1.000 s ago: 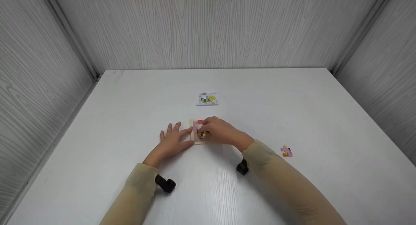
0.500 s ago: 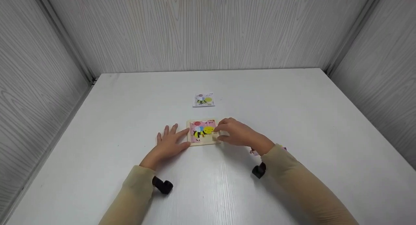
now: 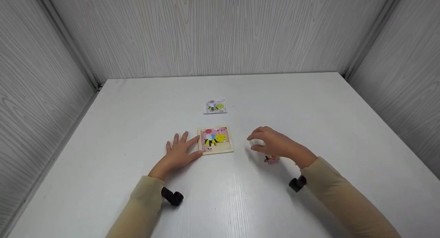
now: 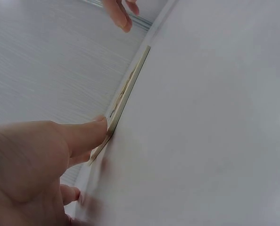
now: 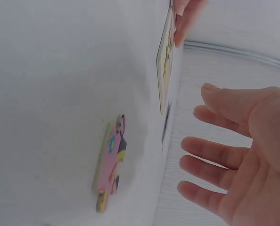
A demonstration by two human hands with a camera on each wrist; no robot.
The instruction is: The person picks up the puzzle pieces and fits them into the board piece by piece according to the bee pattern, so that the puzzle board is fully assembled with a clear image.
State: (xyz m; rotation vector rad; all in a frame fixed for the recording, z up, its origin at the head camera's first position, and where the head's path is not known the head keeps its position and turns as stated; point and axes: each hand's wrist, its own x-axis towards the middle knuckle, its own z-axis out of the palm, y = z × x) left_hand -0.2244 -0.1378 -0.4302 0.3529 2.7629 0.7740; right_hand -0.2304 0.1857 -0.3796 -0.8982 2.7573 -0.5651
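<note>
A square wooden puzzle tray (image 3: 231, 142) lies mid-table, its bee picture (image 3: 220, 137) fitted in except for a bare patch at the lower right. My left hand (image 3: 180, 154) lies at the tray's left side, fingers spread, thumb and index finger against the rim. To the right, my right hand (image 3: 275, 142) hovers with fingers loosely bent and nothing in them. Below its palm a pink puzzle piece (image 3: 272, 159) lies loose on the table; the right wrist view shows this piece (image 5: 111, 162) with its knobs. Beside the right cuff only a sliver of another piece peeks out.
Behind the tray lies a small white card (image 3: 215, 106) printed with the same bee picture. Pale wood-grain panels (image 3: 220, 35) stand behind the white table (image 3: 165, 100) and along both its sides. A black wrist mount (image 3: 297, 183) juts from the right sleeve.
My right hand has drawn back from over the puzzle tray to the right, uncovering the bee picture and the loose pink piece. My left hand has stayed at the tray's edge.
</note>
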